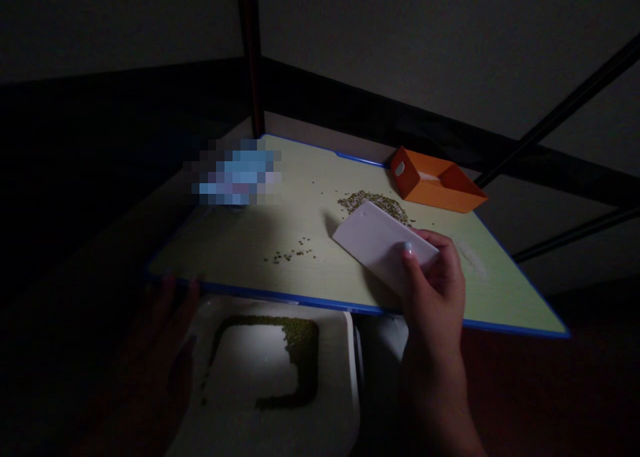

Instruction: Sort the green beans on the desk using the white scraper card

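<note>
My right hand (440, 277) grips a white rectangular scraper (380, 240) with a small hole near its far end, the thumb lying on top. Just beyond the scraper is a pile of small green beans (373, 204) on a pale green board (295, 210) with a blue edge. A few loose beans (293, 252) are scattered left of the scraper. My left hand (167, 330) is in deep shadow at the board's near edge, beside a white basin (350, 384); its fingers look stretched out. Beans (303, 350) line the basin's bottom along its far and right sides.
An orange open tray (440, 184) with some whitish grains stands at the board's back right. Fine pale grains (470, 254) lie right of my hand. A blurred-out bluish object (237, 174) is at the back left. A dark post (251, 57) rises behind the board.
</note>
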{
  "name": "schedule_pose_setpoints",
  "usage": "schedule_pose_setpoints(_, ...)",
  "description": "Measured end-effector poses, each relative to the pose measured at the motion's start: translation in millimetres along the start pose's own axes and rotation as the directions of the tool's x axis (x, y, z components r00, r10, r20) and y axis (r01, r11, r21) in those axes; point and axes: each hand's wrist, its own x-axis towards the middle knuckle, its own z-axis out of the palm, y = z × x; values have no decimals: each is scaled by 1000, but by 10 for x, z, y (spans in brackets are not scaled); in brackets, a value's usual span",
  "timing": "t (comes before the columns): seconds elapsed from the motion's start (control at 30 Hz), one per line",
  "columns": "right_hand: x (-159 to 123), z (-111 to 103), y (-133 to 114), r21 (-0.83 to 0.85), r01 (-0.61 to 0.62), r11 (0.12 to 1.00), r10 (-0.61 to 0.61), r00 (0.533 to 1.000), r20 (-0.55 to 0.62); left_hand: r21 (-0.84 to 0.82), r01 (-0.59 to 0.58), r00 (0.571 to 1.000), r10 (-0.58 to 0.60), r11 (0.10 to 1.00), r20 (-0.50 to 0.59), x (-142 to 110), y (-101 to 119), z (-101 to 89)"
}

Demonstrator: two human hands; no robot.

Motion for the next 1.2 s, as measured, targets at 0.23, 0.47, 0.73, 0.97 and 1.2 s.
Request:
schedule_pose_setpoints(0.23,-43,298,-102,28,42,999,-46,982,183,-8,-12,1000,12,1000,-20,2,37,7)
schedule_pose_setpoints(0.47,-63,522,-172,59,92,994,-103,967,233,6,-29,999,29,1000,41,-8,-23,-17)
schedule_pose_setpoints(0.73,-58,605,-229,104,6,995,-48,910,412,34,-66,998,65,997,25,8,-83,-8)
schedule_pose_setpoints(0.97,-12,531,-221,181,-53,982,-48,859,510,31,-33,999,32,999,30,2,-28,-17)
schedule_pose_setpoints(1.2,27,401,-218,175,-69,982,-42,824,565,0,-24,1000,24,1000,2,23,37,-26)
